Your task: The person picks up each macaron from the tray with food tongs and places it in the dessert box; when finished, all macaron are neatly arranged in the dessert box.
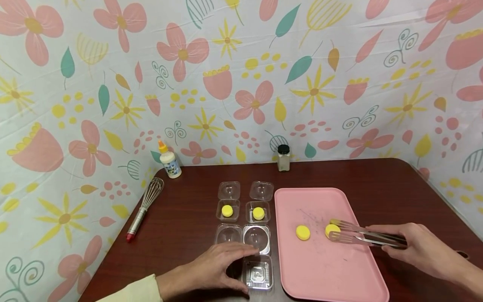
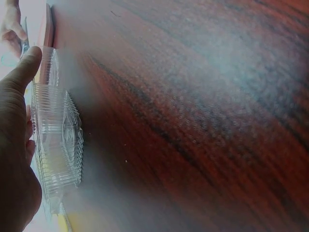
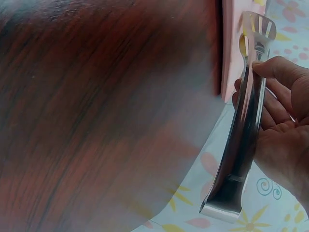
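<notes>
My right hand grips a pair of metal tongs. The tong tips reach over a pink tray and stand on either side of a yellow macaron-like disc. Whether they touch it I cannot tell. A second yellow disc lies to its left on the tray. My left hand hovers over or rests on the nearest clear plastic boxes, fingers extended and thumb apart. Beside its thumb is the base of an open clear box; the neighbouring base is hidden beneath the hand.
Behind, two open clear boxes each hold a yellow disc. A whisk lies at the table's left edge. A glue bottle and a black-capped jar stand at the back, before a flowered cloth.
</notes>
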{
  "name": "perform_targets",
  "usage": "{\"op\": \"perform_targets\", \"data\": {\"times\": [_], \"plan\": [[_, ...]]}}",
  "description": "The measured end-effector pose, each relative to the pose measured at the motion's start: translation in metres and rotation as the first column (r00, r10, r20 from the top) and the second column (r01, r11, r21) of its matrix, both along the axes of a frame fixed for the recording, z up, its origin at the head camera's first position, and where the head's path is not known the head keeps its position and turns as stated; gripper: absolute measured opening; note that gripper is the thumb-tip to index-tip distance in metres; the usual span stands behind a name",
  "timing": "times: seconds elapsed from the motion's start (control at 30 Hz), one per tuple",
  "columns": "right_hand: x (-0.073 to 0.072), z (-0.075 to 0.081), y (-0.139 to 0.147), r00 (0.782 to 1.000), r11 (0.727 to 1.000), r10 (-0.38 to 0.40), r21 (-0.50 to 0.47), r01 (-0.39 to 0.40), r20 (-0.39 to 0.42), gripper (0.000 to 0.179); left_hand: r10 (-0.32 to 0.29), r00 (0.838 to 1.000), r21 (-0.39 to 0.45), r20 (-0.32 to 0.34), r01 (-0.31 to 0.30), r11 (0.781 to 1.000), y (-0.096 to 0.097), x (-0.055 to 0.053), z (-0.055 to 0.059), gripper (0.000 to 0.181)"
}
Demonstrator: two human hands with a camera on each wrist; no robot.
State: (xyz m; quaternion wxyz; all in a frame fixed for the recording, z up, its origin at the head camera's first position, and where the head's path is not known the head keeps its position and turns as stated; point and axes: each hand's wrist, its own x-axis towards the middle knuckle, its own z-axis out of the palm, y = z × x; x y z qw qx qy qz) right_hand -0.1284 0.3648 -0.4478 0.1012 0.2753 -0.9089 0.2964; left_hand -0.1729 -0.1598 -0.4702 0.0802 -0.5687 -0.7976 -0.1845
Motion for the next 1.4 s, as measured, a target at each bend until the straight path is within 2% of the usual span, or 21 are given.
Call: {"op": "perform_targets", "data": {"times": [0.27, 0.37, 0.47, 0.6, 0.73, 1.0, 1.07, 1.3, 1.4], "plan": [[-0.001, 0.016, -0.015, 0.999, 1.0, -0.016, -0.012, 0.015, -0.048, 0.062, 0.005, 1.0, 0.002, 0.006, -0.005, 1.0, -0.001, 0.0, -0.001, 0.091], [-0.002, 0.024, -0.027, 0.997, 1.0, -0.001, -0.022, -0.001, -0.075, 0.064, 0.004, 1.0, 0.005, 0.011, -0.004, 1.0, -0.001, -0.001, -0.001, 0.091], [-0.003, 0.029, -0.039, 0.996, 0.999, 0.036, -0.035, -0.039, -0.084, 0.063, 0.005, 0.999, 0.007, 0.045, -0.005, 1.0, -0.001, 0.0, -0.001, 0.09], [-0.004, 0.034, -0.055, 0.995, 0.993, 0.093, -0.066, -0.096, -0.048, 0.061, 0.013, 0.995, 0.002, 0.095, -0.014, 1.0, 0.0, 0.0, 0.0, 0.09], [-0.004, 0.037, -0.071, 0.99, 0.984, 0.141, -0.108, -0.14, 0.004, 0.06, 0.02, 0.994, -0.003, 0.107, -0.019, 1.0, 0.0, 0.0, 0.0, 0.09], [-0.001, 0.035, -0.1, 0.977, 0.968, 0.209, -0.147, -0.202, 0.031, 0.059, 0.006, 1.0, 0.009, 0.001, -0.006, 1.0, 0.001, 0.0, 0.0, 0.088], [0.001, 0.034, -0.109, 0.975, 0.967, 0.215, -0.151, -0.206, 0.047, 0.061, 0.004, 1.0, 0.009, 0.002, -0.004, 1.0, 0.001, 0.0, 0.0, 0.087], [0.009, 0.035, -0.138, 0.948, 0.951, 0.273, -0.191, -0.242, 0.161, 0.065, 0.007, 1.0, 0.009, 0.02, -0.007, 1.0, 0.001, 0.0, 0.001, 0.088], [0.012, 0.034, -0.148, 0.952, 0.954, 0.278, -0.149, -0.259, 0.126, 0.062, 0.009, 1.0, 0.009, 0.025, -0.009, 1.0, 0.001, 0.0, 0.001, 0.088]]}}
